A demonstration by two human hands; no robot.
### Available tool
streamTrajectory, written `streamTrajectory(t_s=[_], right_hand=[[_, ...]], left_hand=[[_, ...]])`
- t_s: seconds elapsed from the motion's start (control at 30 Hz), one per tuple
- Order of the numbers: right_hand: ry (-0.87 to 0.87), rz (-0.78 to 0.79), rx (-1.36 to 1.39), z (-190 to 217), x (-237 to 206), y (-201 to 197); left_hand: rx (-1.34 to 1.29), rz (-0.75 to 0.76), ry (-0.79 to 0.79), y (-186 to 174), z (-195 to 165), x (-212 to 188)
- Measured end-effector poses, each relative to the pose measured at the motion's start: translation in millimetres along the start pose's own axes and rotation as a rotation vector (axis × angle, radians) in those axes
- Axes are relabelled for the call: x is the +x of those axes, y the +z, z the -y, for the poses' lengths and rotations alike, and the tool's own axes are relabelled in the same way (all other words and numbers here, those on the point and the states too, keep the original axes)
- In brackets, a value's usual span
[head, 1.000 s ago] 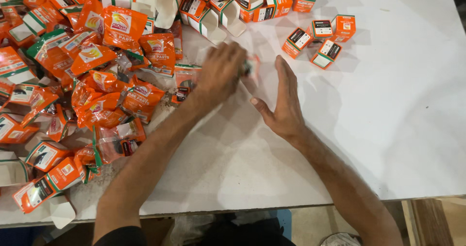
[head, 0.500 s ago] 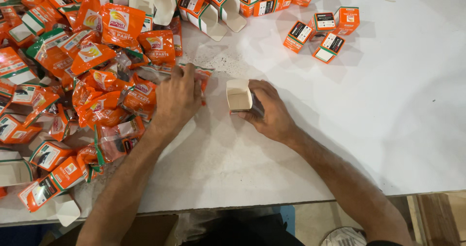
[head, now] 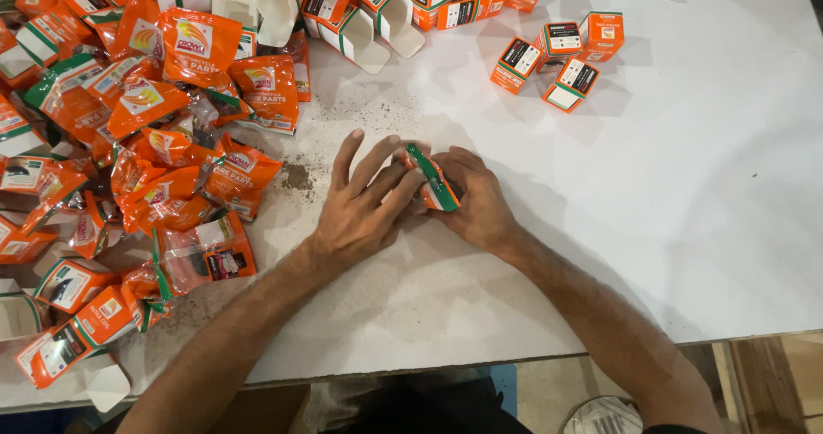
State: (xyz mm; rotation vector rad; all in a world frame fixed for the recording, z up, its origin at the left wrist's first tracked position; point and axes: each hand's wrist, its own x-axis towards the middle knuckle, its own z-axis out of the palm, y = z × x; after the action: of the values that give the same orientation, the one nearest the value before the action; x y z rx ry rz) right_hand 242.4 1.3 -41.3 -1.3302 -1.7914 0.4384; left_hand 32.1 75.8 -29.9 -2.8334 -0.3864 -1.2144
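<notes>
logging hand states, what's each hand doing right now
Left hand: fingers spread, pressing against the small orange box, no closed grip.
Right hand: closed around the same box, holding it on the white table.

left hand: fingers spread | right hand: fingers curled, closed
</notes>
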Motion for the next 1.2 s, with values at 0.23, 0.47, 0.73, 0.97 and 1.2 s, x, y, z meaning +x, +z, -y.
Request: streamTrajectory(t_s=[0.23,0.47,0.73,0.97,1.2], right_hand=[[0.019,0.010,-0.076,-1,-2,2],[0.041,-0.029,-0.049,11,0,4],[-0.017,-0.034,-0.135,13,2,6],[0.024,-0.020,-0.126,10,-2,11],[0.076,-0.062,-0.097,18,-5,13]], left_hand=[[-0.038,-0.020,-0.262,12,-18,5],[-0.083,-0.024,-0.493,10,-25,9],[-0.686,-0.234,-0.936,27,-24,8],[-0.706,0.011,-1.071,42,5,-1],[-0.827,0.013,-0.998,56,19,2]])
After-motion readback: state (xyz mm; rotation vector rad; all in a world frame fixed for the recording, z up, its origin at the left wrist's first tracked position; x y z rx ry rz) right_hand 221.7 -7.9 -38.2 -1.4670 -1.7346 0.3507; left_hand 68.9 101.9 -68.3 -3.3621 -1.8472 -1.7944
